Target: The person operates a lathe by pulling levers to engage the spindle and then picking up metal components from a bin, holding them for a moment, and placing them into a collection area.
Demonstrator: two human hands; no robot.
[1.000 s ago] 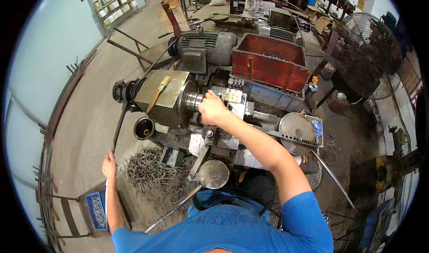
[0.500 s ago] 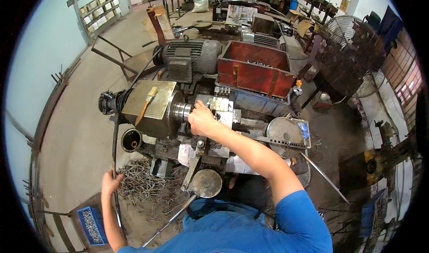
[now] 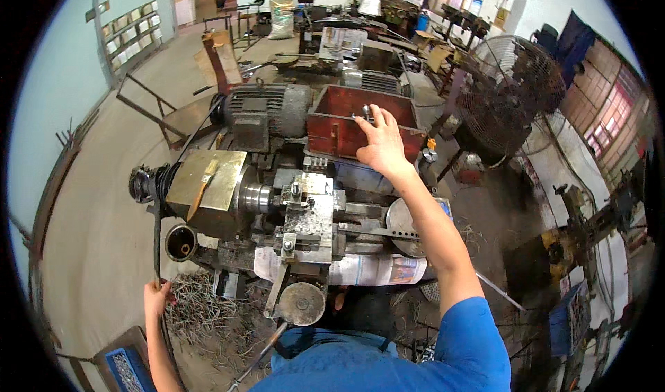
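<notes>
My left hand point(image 3: 158, 297) is closed around a long dark rod point(image 3: 157, 246) that runs down beside the lathe's left end. Over the red metal box point(image 3: 332, 137) behind the lathe, my right hand point(image 3: 383, 143) reaches with fingers and thumb spread apart. A small shiny metal piece point(image 3: 366, 109) shows right by those fingertips; whether they still touch it I cannot tell. The lathe's headstock point(image 3: 208, 184) carries a brush point(image 3: 201, 197) on its top plate, and its round steel spindle nose point(image 3: 258, 198) faces the tool slide point(image 3: 309, 215).
An electric motor point(image 3: 267, 111) sits behind the headstock. Metal shavings point(image 3: 201, 309) lie heaped on the floor near my left hand. A blue crate of small parts point(image 3: 128, 371) stands at the lower left. A large fan point(image 3: 509, 98) is at the right; a round handwheel point(image 3: 302, 303) is close to my body.
My right hand has moved from the spindle, back and right, to above the red box, and its fingers have opened. The left hand stays on the rod. The whole view has shifted.
</notes>
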